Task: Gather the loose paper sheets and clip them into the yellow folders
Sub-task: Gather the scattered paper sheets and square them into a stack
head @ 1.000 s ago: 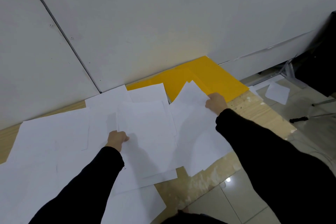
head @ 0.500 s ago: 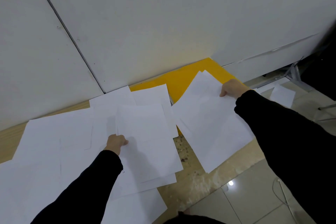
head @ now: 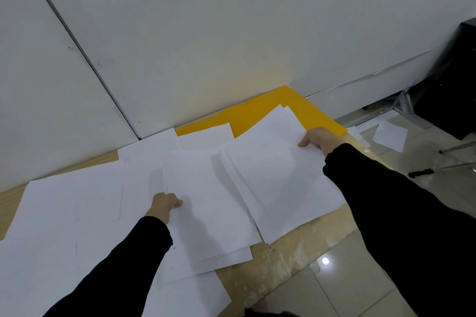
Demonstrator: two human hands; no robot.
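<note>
Now right hand (head: 319, 139) has pulled its sheets (head: 278, 177) leftward.

A single head-worn wide-angle view looks forward and down, close over the pale wooden tabletop (head: 283, 260). It faces the grey panelled wall (head: 231, 33).

Left hand (head: 164, 204), right hand (head: 320, 137): pinching grips.
</note>
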